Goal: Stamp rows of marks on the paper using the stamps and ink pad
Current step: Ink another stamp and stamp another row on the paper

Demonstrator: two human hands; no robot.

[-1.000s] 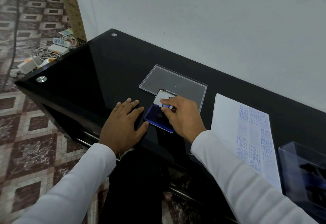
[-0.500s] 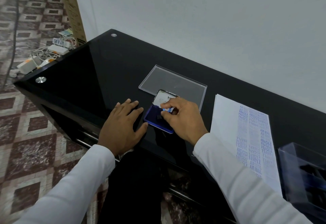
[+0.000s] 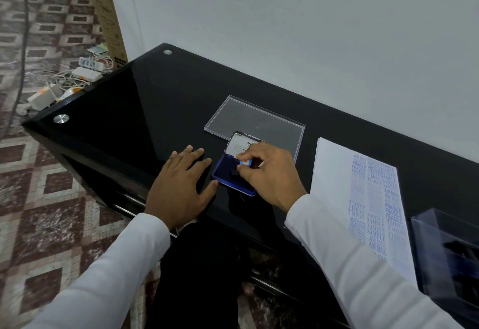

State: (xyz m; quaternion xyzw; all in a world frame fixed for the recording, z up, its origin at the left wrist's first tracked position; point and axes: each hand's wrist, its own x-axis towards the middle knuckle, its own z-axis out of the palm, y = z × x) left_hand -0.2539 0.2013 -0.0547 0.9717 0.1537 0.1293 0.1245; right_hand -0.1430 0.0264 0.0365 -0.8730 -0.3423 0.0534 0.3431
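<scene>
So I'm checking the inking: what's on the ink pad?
A small stamp pinched by the right hand sits over the ink pad; its face is hidden.

Two bare hands and long white sleeves, seen from a head-worn camera.

The person wears a plain white long-sleeved top; the left sleeve (image 3: pixel 103 274) and the right sleeve (image 3: pixel 363 271) both run down to the wrist and end in a simple cuff with no visible buttons or markings. The fabric looks smooth and slightly creased along the forearms. The left hand (image 3: pixel 178 186) and the right hand (image 3: pixel 269 173) are bare, with no gloves, rings, watch or bracelet visible. Between the arms, dark clothing (image 3: pixel 202 276) covers the person's lower body; its detail is lost in shadow.
</scene>
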